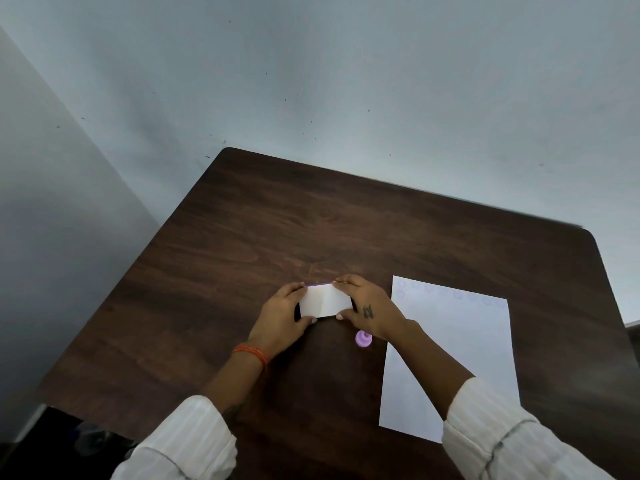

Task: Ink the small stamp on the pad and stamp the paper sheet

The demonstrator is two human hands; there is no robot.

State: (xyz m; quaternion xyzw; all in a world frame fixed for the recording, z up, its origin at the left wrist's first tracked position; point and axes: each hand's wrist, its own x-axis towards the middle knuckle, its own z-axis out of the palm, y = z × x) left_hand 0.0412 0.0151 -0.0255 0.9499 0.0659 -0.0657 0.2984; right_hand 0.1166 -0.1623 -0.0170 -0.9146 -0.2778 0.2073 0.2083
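Nearest, low of centre, the small purple stamp (363, 339) stood untouched beside the paper sheet (450, 358) at right. Beyond, left hand (280, 318) and right hand (367, 306) gripped the white ink pad (323, 301) by its ends; opening it evenly would probably keep it flat.

One head view looks forward and down, tilted, close over the near edge of the table (346, 223), facing the wall (346, 81).
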